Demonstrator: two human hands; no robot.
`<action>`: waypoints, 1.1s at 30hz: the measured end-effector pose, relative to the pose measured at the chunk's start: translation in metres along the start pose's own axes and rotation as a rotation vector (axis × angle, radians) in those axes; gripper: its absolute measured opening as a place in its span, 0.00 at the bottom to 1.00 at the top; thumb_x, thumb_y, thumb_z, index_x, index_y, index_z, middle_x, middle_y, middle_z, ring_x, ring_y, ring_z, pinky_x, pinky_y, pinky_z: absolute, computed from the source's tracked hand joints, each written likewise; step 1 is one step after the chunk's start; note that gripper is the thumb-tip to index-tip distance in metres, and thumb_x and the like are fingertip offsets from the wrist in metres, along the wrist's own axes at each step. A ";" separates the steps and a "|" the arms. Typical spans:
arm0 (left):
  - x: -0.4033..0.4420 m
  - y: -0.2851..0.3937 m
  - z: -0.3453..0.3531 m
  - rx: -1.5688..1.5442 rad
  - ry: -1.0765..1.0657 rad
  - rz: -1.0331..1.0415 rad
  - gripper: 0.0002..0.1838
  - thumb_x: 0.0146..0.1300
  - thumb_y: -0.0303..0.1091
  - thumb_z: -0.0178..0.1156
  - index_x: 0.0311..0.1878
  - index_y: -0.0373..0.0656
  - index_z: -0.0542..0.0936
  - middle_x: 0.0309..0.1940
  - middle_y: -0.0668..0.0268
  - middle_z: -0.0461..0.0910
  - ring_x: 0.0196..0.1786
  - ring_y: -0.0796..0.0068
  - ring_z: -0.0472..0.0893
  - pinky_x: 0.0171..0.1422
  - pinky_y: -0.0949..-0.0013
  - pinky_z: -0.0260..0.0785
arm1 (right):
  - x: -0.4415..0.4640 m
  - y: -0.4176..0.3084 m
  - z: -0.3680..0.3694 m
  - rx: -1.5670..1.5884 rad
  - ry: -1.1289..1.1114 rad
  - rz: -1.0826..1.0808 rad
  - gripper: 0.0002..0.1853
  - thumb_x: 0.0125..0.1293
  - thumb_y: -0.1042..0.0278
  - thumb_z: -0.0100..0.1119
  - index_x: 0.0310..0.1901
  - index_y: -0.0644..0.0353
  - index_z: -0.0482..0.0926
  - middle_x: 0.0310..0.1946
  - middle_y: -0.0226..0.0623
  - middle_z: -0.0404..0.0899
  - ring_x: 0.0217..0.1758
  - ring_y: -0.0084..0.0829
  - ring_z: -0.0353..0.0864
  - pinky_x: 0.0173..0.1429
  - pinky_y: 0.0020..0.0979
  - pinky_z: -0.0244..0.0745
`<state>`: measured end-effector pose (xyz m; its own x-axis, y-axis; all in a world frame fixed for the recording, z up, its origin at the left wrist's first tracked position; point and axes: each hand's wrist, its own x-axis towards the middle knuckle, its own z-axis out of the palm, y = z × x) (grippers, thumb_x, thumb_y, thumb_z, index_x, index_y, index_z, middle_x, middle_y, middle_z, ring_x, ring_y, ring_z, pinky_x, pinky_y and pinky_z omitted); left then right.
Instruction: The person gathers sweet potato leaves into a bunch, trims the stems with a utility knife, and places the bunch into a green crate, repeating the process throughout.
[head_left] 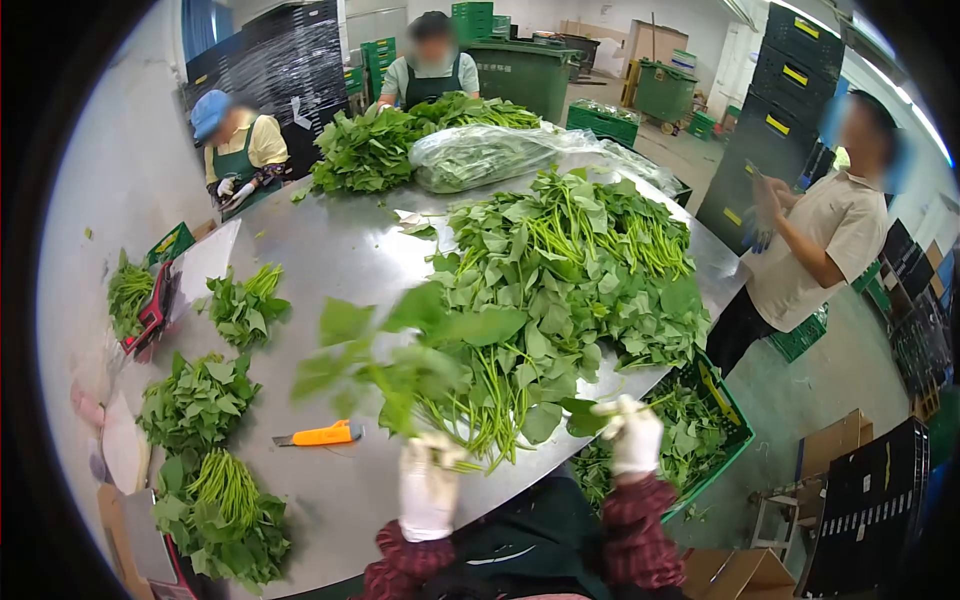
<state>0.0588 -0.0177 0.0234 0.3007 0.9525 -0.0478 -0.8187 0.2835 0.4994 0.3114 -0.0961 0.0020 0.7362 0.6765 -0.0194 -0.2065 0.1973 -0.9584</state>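
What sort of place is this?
Probably a vegetable sorting or packing workroom: a big heap of green leafy stems lies on a silver metal table, with stacked black plastic crates and a large dark-green bin beyond.

The shiny metal table (pixel 330 265) in front of me carries a big heap of leafy stems (pixel 570 270) right of centre, a clear plastic bag of greens (pixel 480 157) at upper centre, leafy bundles (pixel 200 398) down the left, and an orange utility knife (pixel 325 434) lower left.
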 end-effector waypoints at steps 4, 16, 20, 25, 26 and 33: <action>0.012 0.043 -0.027 0.176 0.011 0.184 0.07 0.67 0.38 0.52 0.39 0.45 0.70 0.33 0.67 0.71 0.31 0.77 0.68 0.44 0.68 0.63 | 0.044 0.020 -0.089 -1.481 0.818 -0.494 0.20 0.61 0.53 0.58 0.31 0.67 0.75 0.22 0.43 0.79 0.20 0.39 0.76 0.28 0.34 0.72; 0.002 0.022 -0.018 0.210 -0.042 -0.037 0.04 0.65 0.30 0.54 0.41 0.46 0.69 0.21 0.71 0.65 0.21 0.79 0.63 0.27 0.73 0.55 | -0.048 0.085 0.086 -1.413 -0.267 -0.261 0.26 0.58 0.40 0.54 0.21 0.60 0.77 0.16 0.48 0.76 0.22 0.45 0.79 0.27 0.42 0.73; -0.006 0.021 -0.030 0.246 -0.056 -0.084 0.04 0.66 0.30 0.53 0.40 0.42 0.71 0.15 0.74 0.58 0.17 0.82 0.58 0.24 0.73 0.51 | -0.035 0.099 0.073 -1.236 -0.119 -0.244 0.20 0.61 0.51 0.53 0.22 0.61 0.74 0.15 0.48 0.76 0.19 0.49 0.77 0.28 0.44 0.72; -0.008 -0.007 -0.015 0.444 0.025 -0.160 0.08 0.66 0.33 0.52 0.43 0.39 0.74 0.19 0.69 0.70 0.21 0.80 0.68 0.24 0.76 0.58 | -0.038 0.019 0.060 -0.318 -0.219 0.155 0.17 0.67 0.60 0.53 0.23 0.60 0.71 0.14 0.24 0.69 0.15 0.16 0.66 0.19 0.23 0.59; -0.007 -0.013 -0.012 0.466 0.024 -0.200 0.09 0.65 0.32 0.54 0.43 0.37 0.74 0.24 0.66 0.74 0.24 0.79 0.71 0.25 0.77 0.60 | -0.041 0.010 0.057 -0.319 -0.214 0.151 0.17 0.67 0.60 0.53 0.23 0.60 0.71 0.14 0.24 0.69 0.15 0.16 0.66 0.19 0.23 0.59; 0.007 -0.036 0.010 0.532 -0.052 -0.321 0.10 0.61 0.28 0.57 0.43 0.34 0.74 0.29 0.65 0.76 0.26 0.78 0.72 0.28 0.78 0.61 | -0.054 -0.006 0.054 0.007 -0.625 0.380 0.14 0.63 0.58 0.58 0.30 0.62 0.76 0.16 0.28 0.72 0.13 0.18 0.67 0.18 0.19 0.59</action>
<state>0.0955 -0.0223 0.0137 0.5261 0.8183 -0.2314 -0.3315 0.4480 0.8303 0.2380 -0.0957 0.0239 0.1083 0.9773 -0.1821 -0.3799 -0.1286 -0.9160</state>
